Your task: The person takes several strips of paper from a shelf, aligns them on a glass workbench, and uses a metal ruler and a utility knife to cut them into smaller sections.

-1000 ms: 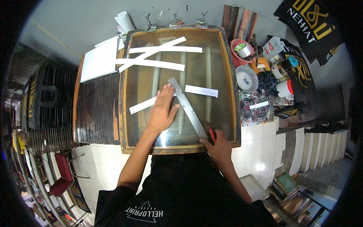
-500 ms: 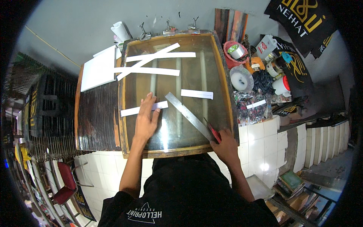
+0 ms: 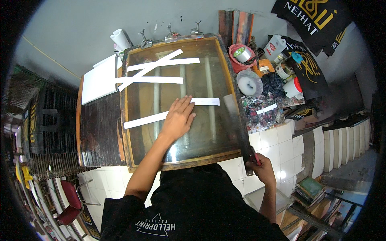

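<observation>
My left hand (image 3: 178, 117) lies flat on the glass-topped table (image 3: 201, 132), fingers stretched out. It covers the inner ends of two white paper strips: the left strip (image 3: 145, 119) and the right strip (image 3: 207, 101). At the table's right front corner my right hand (image 3: 265, 169) is closed around a red-handled cutter knife (image 3: 255, 156). The same hand grips a metal ruler (image 3: 245, 150), whose near end with a hole sticks out past the corner. Most of the ruler is dark or blurred along the table edge. Three longer paper strips (image 3: 161, 80) lie crossed at the far left.
A stack of white paper (image 3: 99, 80) rests on the dark wooden side table (image 3: 98, 132). Metal clamps (image 3: 171, 35) line the far edge. To the right stand a red basin (image 3: 241, 55), a plastic bowl (image 3: 249, 83) and a white jug with a red lid (image 3: 293, 88).
My left hand has slid right, from the left strip's middle to where both strips' ends lie. My right hand has drawn the ruler and cutter knife off the glass to the right front corner.
</observation>
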Motion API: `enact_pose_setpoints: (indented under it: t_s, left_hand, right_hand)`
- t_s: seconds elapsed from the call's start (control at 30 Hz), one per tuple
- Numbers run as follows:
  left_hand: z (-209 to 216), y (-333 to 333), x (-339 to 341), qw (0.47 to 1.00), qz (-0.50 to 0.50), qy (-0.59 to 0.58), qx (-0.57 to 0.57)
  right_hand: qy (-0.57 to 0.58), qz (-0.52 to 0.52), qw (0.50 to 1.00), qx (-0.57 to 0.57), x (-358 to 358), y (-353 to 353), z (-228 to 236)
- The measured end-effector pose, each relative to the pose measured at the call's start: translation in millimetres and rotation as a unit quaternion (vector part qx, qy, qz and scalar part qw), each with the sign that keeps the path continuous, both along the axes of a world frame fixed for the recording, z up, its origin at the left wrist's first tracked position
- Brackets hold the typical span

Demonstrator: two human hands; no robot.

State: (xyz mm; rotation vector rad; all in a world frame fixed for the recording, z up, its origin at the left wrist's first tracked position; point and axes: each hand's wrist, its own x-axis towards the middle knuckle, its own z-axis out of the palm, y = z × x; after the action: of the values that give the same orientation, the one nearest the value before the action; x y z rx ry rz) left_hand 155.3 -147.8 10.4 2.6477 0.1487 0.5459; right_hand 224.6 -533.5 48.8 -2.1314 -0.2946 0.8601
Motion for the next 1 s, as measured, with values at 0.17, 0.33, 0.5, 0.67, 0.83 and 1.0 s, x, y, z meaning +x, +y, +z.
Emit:
enact_pose_setpoints:
  t_s: [0.17, 0.33, 0.5, 0.67, 0.83, 1.0]
  left_hand:
    - [8, -42, -30, 0.998, 0.051, 0.032, 0.037]
    - [16, -63, -63, 0.994, 0.097, 0.055, 0.003]
    - [15, -60, -85, 0.99, 0.118, 0.056, -0.061]
    - [12, -48, -105, 0.992, 0.103, 0.04, -0.068]
    - [5, -45, -122, 0.996, 0.058, 0.038, -0.048]
    - [15, -45, -121, 0.996, 0.044, 0.031, -0.076]
  right_hand:
    - [-0.031, -0.029, 0.999, 0.014, 7, 50, 18]
    - [-0.152, 0.056, 0.986, -0.033, 48, 106, -19]
    - [-0.114, 0.071, 0.988, -0.076, 66, 137, -16]
    - [-0.154, -0.01, 0.988, 0.013, 67, 154, -15]
    - [-0.351, 0.056, 0.935, -0.006, 105, 182, -30]
    - [-0.493, 0.073, 0.867, -0.012, 129, 200, -35]
